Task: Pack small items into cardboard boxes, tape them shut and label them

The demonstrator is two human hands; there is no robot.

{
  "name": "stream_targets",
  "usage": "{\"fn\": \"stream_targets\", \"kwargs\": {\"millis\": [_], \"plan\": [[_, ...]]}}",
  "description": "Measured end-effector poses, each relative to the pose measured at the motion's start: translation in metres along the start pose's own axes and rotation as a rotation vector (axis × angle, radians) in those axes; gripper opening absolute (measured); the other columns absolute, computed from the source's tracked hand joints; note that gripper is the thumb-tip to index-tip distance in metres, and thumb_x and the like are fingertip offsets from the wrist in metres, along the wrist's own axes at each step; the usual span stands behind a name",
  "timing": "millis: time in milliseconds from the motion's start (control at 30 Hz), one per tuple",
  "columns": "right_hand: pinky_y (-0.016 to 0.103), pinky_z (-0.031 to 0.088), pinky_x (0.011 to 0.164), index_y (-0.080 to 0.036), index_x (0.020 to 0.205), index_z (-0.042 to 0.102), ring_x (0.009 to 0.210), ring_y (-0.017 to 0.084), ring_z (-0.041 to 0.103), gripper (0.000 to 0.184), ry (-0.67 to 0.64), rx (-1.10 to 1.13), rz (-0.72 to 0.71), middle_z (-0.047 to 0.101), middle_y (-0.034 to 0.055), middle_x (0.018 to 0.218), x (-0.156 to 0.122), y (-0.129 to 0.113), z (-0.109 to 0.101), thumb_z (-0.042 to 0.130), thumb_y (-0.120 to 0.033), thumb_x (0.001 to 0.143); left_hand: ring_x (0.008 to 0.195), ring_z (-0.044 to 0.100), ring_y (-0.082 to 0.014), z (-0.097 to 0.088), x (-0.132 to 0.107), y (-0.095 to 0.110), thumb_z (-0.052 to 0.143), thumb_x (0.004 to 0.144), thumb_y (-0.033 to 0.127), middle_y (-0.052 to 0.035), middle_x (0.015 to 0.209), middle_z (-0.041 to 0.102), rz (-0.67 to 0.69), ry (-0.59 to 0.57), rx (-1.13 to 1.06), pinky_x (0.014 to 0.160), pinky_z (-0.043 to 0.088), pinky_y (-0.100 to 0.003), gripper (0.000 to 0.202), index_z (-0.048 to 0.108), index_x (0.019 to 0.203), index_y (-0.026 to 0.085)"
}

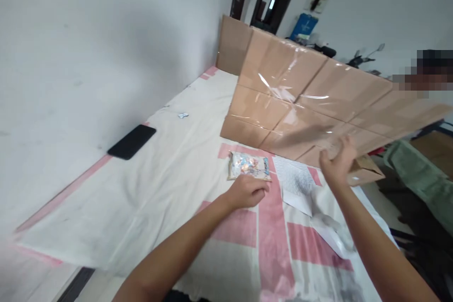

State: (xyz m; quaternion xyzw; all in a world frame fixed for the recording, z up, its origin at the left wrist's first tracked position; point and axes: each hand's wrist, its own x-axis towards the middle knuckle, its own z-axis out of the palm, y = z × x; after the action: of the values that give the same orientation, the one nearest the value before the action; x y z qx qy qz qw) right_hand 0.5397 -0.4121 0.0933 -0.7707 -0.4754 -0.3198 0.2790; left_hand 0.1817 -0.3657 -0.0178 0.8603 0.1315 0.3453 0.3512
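Observation:
My left hand (247,192) rests on the cloth with its fingers curled, touching the near edge of a small colourful packet (248,165). My right hand (338,163) is raised to the right of it with fingers spread, just in front of the lower edge of a large taped cardboard sheet (304,99). Nothing shows in that hand. A white bubble mailer (296,184) lies flat between the two hands. A crumpled clear plastic piece (331,231) lies under my right forearm.
A white and pink cloth (148,198) covers the surface against a white wall (88,47). A black phone (131,141) lies by the wall. A small scrap (183,115) sits further back. Green fabric (421,179) and dark clutter are off the right edge.

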Motion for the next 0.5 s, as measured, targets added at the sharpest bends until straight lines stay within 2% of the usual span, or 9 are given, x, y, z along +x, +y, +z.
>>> {"fn": "stream_targets", "kwargs": {"millis": [67,167,267,333,400,500], "plan": [[0.060,0.039,0.119,-0.007,0.146,0.053,0.148,0.041,0.048,0.063,-0.129,0.148,-0.305,0.054,0.0297,0.155,-0.003,-0.090,0.009,0.056,-0.033,0.089,0.084,0.074,-0.0180,-0.037,0.003,-0.018,0.052,0.092,0.021,-0.0039,0.094,0.082,-0.052,0.088,0.001,0.087,0.054,-0.029,0.028,0.078,0.101,0.025],[0.054,0.041,0.115,-0.014,0.133,0.064,0.135,0.036,0.056,0.043,-0.329,0.185,-0.669,0.059,0.0222,0.154,-0.004,-0.226,0.025,0.054,-0.027,0.094,0.077,0.070,-0.0168,-0.093,-0.008,-0.060,0.054,0.091,0.022,-0.0032,0.090,0.079,-0.164,0.194,-0.003,0.082,0.051,-0.028,0.024,0.077,0.098,0.024],[0.051,0.034,0.120,-0.012,0.129,0.068,0.137,0.035,0.052,0.037,-0.448,0.134,-0.903,0.063,0.0215,0.149,0.003,-0.342,0.055,0.052,-0.023,0.097,0.066,0.061,-0.0151,-0.126,-0.027,-0.101,0.051,0.091,0.020,-0.0008,0.073,0.070,-0.322,0.300,-0.011,0.073,0.045,-0.027,0.022,0.074,0.091,0.021],[0.051,0.026,0.125,-0.010,0.132,0.067,0.138,0.035,0.051,0.039,-0.545,0.010,-0.910,0.065,0.0221,0.145,0.013,-0.403,0.084,0.051,-0.024,0.100,0.062,0.056,-0.0147,-0.133,-0.035,-0.119,0.050,0.091,0.019,0.0014,0.067,0.063,-0.415,0.349,-0.029,0.069,0.041,-0.027,0.023,0.073,0.094,0.020],[0.052,0.020,0.128,-0.010,0.139,0.065,0.139,0.034,0.051,0.044,-0.666,-0.162,-0.816,0.065,0.0210,0.145,0.029,-0.448,0.120,0.054,-0.028,0.101,0.061,0.053,-0.0145,-0.133,-0.035,-0.127,0.052,0.092,0.020,0.0033,0.065,0.059,-0.470,0.348,-0.060,0.067,0.038,-0.027,0.021,0.072,0.095,0.022],[0.066,0.022,0.123,-0.002,0.139,0.066,0.138,0.041,0.055,0.049,-0.749,-0.321,-0.617,0.066,0.0288,0.141,0.064,-0.480,0.174,0.061,-0.027,0.097,0.060,0.050,-0.0145,-0.129,-0.029,-0.131,0.057,0.090,0.023,0.0049,0.061,0.055,-0.505,0.286,-0.117,0.066,0.036,-0.026,0.016,0.073,0.091,0.024]]}}
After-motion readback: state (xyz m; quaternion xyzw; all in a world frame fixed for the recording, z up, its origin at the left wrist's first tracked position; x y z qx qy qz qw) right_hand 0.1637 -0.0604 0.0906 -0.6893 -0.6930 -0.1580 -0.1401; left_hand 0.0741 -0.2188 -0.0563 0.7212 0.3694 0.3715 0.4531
